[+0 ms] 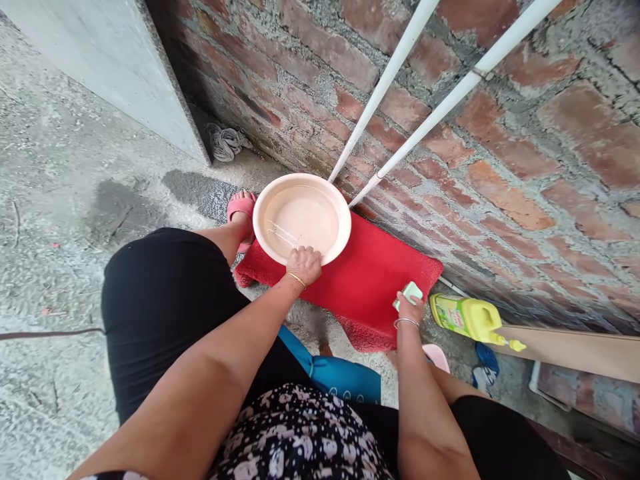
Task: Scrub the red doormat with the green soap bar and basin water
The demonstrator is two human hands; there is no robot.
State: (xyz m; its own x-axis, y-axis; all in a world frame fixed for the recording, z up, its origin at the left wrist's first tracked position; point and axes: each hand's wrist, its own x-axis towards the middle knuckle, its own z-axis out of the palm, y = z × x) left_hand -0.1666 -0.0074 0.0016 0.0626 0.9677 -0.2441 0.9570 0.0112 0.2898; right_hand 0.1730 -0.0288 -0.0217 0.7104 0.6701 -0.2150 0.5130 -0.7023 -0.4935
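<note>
My left hand (304, 264) is closed at the near rim of a pale peach plastic basin (259, 230), its fingers curled over the edge. Water stands in the basin, which rests on the left part of a red mat (375, 267). Over the mat's right end, my right hand (411, 308) grips a small pale green scrub brush (413, 291); its underside is mostly hidden. The mat is spread on a low surface, with its shaggy edge hanging toward me.
A yellow detergent bottle (463, 315) lies right of the mat. Behind stands a brick wall (510, 193) with two white pipes (425, 127) slanting down near the basin. A pale slab (115, 67) leans at upper left beside a coiled rope (225, 141). My slippered foot (241, 217) is left of the basin.
</note>
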